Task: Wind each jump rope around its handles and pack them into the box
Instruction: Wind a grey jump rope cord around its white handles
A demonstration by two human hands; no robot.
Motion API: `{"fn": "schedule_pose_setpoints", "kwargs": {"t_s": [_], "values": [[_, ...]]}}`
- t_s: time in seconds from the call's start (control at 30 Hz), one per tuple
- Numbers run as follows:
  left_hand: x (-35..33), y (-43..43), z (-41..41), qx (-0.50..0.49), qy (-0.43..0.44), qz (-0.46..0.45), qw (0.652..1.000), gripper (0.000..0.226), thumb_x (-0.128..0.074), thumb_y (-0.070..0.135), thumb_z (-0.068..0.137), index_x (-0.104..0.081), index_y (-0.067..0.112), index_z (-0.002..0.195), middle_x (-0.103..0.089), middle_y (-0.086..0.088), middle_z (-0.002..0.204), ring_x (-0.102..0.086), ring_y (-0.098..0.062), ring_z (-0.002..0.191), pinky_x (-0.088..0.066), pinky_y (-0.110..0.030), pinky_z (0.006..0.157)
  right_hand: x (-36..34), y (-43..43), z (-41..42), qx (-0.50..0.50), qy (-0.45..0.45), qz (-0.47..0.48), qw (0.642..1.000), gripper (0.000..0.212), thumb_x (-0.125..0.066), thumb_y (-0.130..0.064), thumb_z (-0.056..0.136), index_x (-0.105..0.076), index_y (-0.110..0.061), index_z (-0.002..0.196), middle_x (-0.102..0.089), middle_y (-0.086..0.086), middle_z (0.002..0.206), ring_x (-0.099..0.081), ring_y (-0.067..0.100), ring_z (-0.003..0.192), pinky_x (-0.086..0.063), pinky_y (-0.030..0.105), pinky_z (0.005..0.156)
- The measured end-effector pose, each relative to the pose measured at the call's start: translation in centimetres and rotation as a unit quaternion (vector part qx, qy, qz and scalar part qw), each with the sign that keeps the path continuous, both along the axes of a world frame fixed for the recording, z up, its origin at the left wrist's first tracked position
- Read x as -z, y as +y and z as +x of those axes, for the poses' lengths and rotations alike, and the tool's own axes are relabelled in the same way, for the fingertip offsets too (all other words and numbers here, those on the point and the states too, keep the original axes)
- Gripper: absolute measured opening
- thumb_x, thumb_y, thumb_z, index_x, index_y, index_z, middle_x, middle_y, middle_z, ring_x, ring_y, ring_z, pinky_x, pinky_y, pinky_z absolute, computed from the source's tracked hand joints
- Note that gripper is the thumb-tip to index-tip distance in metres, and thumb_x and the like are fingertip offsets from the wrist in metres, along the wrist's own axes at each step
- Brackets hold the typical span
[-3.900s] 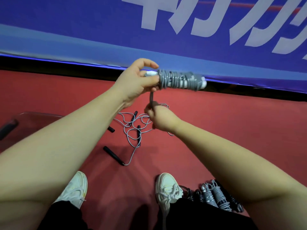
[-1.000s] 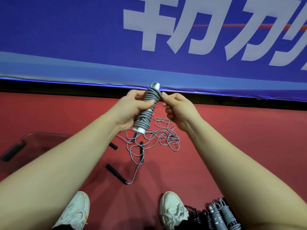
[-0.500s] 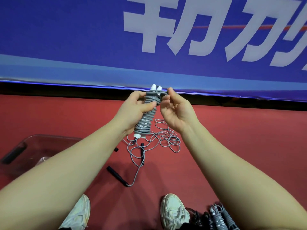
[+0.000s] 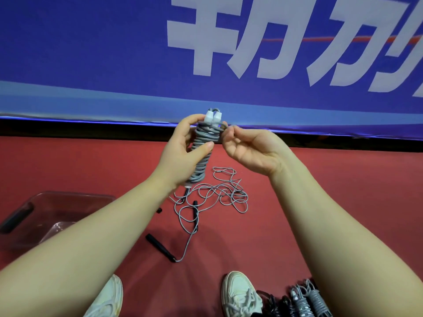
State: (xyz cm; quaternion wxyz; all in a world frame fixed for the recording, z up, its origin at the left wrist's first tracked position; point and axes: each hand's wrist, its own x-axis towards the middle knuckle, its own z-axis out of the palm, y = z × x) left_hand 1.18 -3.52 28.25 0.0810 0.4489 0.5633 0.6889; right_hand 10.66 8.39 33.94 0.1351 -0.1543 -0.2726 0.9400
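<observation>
My left hand (image 4: 180,152) grips a jump rope bundle (image 4: 203,147), grey cord wound round two white-capped handles, held nearly upright in front of me. My right hand (image 4: 249,147) pinches the cord's loose end at the top right of the bundle. On the red floor below lie loose grey ropes (image 4: 217,193) with black handles (image 4: 161,247), tangled together. A clear plastic box (image 4: 57,202) with a black handle grip sits at the left, partly hidden by my left forearm.
Several wound rope bundles (image 4: 306,303) lie at the bottom right beside my right shoe (image 4: 240,294). My left shoe (image 4: 107,300) is at the bottom. A blue banner wall (image 4: 114,53) with white letters runs along the far side of the floor.
The bundle was horizontal while my right hand pulled the cord below it; now it stands upright. My right hand has come up to its top and pinches the cord end.
</observation>
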Motion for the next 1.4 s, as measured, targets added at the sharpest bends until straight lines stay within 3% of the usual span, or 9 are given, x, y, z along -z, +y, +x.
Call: {"fn": "schedule_pose_setpoints", "kwargs": {"t_s": [0.3, 0.5, 0.63, 0.73, 0.83, 0.9, 1.1, 1.23, 1.4], "values": [[-0.8, 1.1, 1.1, 0.075, -0.091, 0.028, 0.993, 0.048, -0.061, 0.003, 0.076, -0.047, 0.026, 0.115, -0.067, 0.005, 0.093, -0.064, -0.004, 0.085, -0.050, -0.023, 0.079, -0.2, -1.2, -0.3, 0.110, 0.146, -0.025, 0.983, 0.017, -0.047, -0.008, 0.095, -0.058, 0.004, 0.096, -0.059, 0.014, 0.096, -0.066, 0.012, 0.066, -0.055, 0.016, 0.056], [-0.6, 1.9, 0.9, 0.005, -0.125, 0.053, 0.991, 0.046, -0.053, -0.012, 0.087, -0.049, 0.027, 0.111, -0.066, 0.002, 0.092, -0.063, -0.006, 0.082, -0.049, -0.023, 0.079, 0.7, -1.3, -0.8, 0.099, 0.092, 0.029, 0.990, 0.020, -0.046, -0.024, 0.096, -0.062, -0.012, 0.093, -0.062, 0.001, 0.067, -0.050, -0.001, 0.039, -0.046, 0.008, 0.043], [0.4, 1.6, 0.1, -0.008, -0.007, 0.017, 1.000, 0.050, -0.059, 0.000, 0.078, -0.047, 0.034, 0.113, -0.063, 0.003, 0.107, -0.061, -0.006, 0.095, -0.046, -0.020, 0.087, 0.7, -0.3, -0.9, 0.049, -0.029, 0.135, 0.989, 0.019, -0.046, -0.024, 0.098, -0.060, -0.013, 0.097, -0.046, -0.005, 0.058, -0.033, 0.000, 0.032, -0.029, 0.008, 0.033], [1.0, 1.3, 0.0, -0.002, 0.060, -0.015, 0.998, 0.052, -0.058, 0.006, 0.075, -0.046, 0.036, 0.116, -0.059, 0.001, 0.118, -0.058, -0.014, 0.109, -0.044, -0.026, 0.096, 0.3, 0.2, -0.1, 0.088, -0.143, 0.510, 0.843, 0.024, -0.045, -0.014, 0.100, -0.061, -0.010, 0.117, -0.047, -0.001, 0.066, -0.040, 0.002, 0.043, -0.040, 0.013, 0.043], [0.6, 1.0, 0.1, 0.005, 0.071, -0.016, 0.997, 0.052, -0.058, 0.006, 0.075, -0.046, 0.038, 0.115, -0.060, 0.002, 0.117, -0.058, -0.014, 0.109, -0.043, -0.027, 0.097, -0.4, 0.0, 0.7, 0.064, -0.163, 0.687, 0.706, 0.026, -0.043, -0.010, 0.099, -0.065, -0.015, 0.110, -0.056, 0.004, 0.076, -0.048, 0.007, 0.055, -0.052, 0.026, 0.068], [0.2, 0.7, 0.1, 0.019, 0.061, -0.018, 0.998, 0.051, -0.058, 0.005, 0.075, -0.046, 0.037, 0.113, -0.060, 0.006, 0.111, -0.059, -0.004, 0.102, -0.044, -0.020, 0.092, -0.7, -0.2, 1.2, 0.047, -0.148, 0.721, 0.675, 0.027, -0.044, -0.007, 0.097, -0.066, -0.022, 0.100, -0.059, 0.004, 0.082, -0.050, 0.007, 0.060, -0.050, 0.029, 0.076], [0.8, -0.1, -0.2, 0.079, 0.075, -0.075, 0.991, 0.052, -0.062, 0.007, 0.072, -0.047, 0.037, 0.111, -0.055, 0.014, 0.112, -0.058, 0.000, 0.101, -0.045, -0.019, 0.091, -0.8, 0.6, 2.3, 0.019, -0.139, 0.802, 0.581, 0.021, -0.051, -0.010, 0.095, -0.070, -0.019, 0.095, -0.055, -0.008, 0.069, -0.051, -0.005, 0.053, -0.035, 0.004, 0.052], [0.6, -0.2, -0.3, 0.025, 0.171, -0.049, 0.984, 0.046, -0.063, 0.024, 0.070, -0.053, 0.045, 0.110, -0.042, 0.028, 0.118, -0.050, -0.008, 0.114, -0.044, -0.021, 0.095, -0.5, 1.6, 2.9, 0.023, -0.080, 0.787, 0.611, 0.030, -0.054, -0.006, 0.093, -0.063, -0.034, 0.099, -0.053, -0.008, 0.072, -0.054, -0.004, 0.058, -0.038, 0.004, 0.065], [-0.4, -0.3, 0.0, 0.060, 0.140, -0.060, 0.986, 0.051, -0.061, 0.029, 0.072, -0.053, 0.051, 0.117, -0.052, 0.017, 0.124, -0.055, -0.012, 0.118, -0.046, -0.028, 0.098, 0.1, 2.4, 3.5, 0.035, -0.020, 0.636, 0.770, 0.024, -0.052, 0.005, 0.090, -0.065, -0.010, 0.103, -0.060, -0.006, 0.063, -0.055, 0.002, 0.055, -0.045, 0.013, 0.061]]}}
